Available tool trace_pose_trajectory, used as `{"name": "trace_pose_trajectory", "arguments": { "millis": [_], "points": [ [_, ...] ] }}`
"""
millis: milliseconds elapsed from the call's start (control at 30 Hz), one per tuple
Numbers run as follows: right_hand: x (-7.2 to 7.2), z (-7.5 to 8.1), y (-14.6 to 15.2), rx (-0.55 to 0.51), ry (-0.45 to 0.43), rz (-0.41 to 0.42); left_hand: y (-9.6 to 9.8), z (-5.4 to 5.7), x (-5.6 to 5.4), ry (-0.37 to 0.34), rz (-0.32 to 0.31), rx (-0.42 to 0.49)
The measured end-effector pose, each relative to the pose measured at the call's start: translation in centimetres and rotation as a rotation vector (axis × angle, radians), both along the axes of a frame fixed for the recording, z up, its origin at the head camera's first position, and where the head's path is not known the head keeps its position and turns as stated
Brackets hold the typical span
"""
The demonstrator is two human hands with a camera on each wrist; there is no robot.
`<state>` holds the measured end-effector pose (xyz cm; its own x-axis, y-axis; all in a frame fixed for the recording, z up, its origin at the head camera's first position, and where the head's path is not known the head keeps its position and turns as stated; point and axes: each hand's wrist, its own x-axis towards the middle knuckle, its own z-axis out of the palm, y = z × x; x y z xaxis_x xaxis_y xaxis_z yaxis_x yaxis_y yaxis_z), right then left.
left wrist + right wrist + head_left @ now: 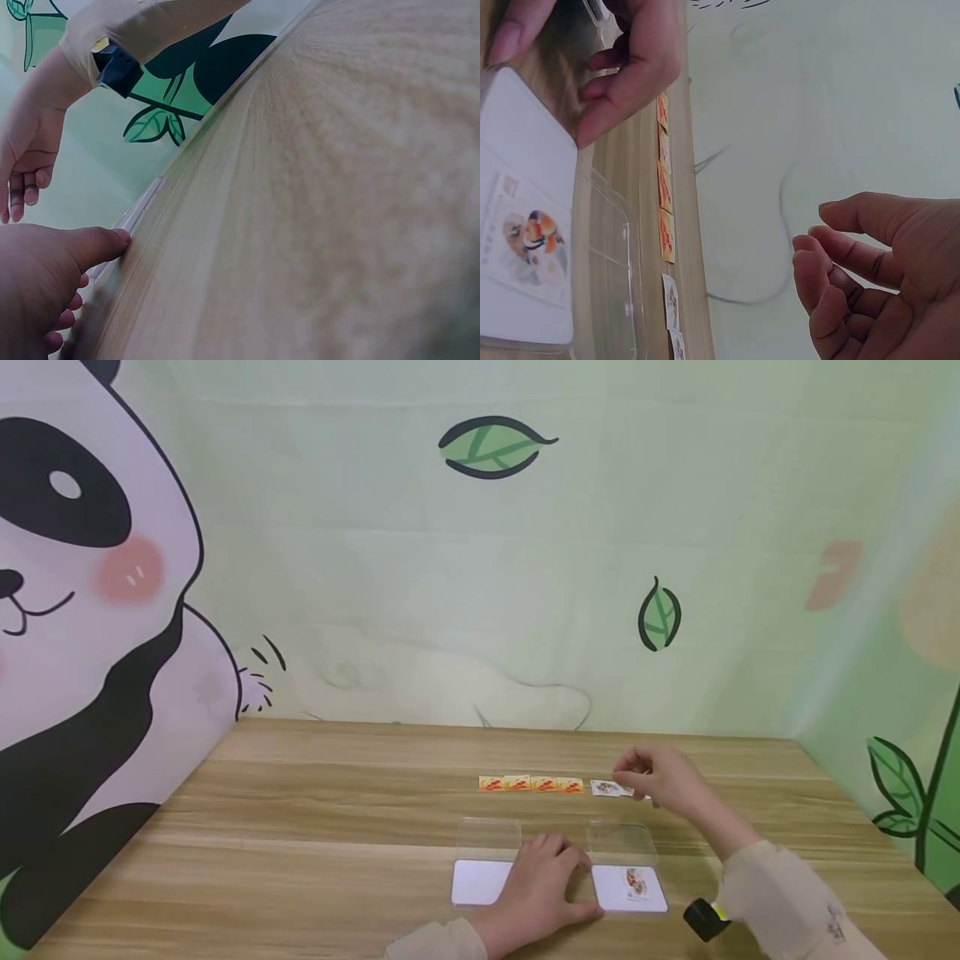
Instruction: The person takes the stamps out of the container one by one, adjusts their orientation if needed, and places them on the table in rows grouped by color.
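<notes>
My left hand (543, 881) lies between two white flat boxes with clear lids folded back. Its thumb and a finger touch two corners of the right-hand box (606, 900), which bears a small picture card (636, 883). The left-hand box (476, 882) is plain white and partly covered by the same hand. My right hand (663, 779) is raised over the white picture cards (603, 788) at the back, covering some of them. In the right wrist view its fingers (832, 300) are loosely bent, with a gap to the thumb and nothing visible between them.
A row of orange and yellow cards (531, 784) lies left of the white ones. The clear lids (487, 837) lie behind the boxes. A black device (705, 920) is on my right wrist. A printed backdrop (420, 568) stands behind the wooden table (300, 827).
</notes>
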<state>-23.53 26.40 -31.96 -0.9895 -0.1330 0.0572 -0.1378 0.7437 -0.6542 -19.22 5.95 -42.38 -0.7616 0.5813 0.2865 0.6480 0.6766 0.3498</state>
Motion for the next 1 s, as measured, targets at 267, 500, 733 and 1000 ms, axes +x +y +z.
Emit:
{"name": "trace_pose_trajectory", "arguments": {
  "millis": [267,500,733,1000],
  "points": [
    [1.1,-0.6,0.4,-0.017,0.020,0.013,0.0,0.0,0.0,-0.003,0.004,0.003],
    [2.4,-0.9,0.7,-0.022,0.043,0.035,0.0,0.0,0.0,-0.003,0.005,-0.003],
    [3.3,-1.5,0.9,-0.013,0.060,0.057,0.0,0.1,0.0,0.000,0.006,-0.006],
    [4.0,-2.3,1.3,-0.004,0.052,0.079,-0.1,0.3,0.2,0.004,0.011,-0.012]
  ]
}}
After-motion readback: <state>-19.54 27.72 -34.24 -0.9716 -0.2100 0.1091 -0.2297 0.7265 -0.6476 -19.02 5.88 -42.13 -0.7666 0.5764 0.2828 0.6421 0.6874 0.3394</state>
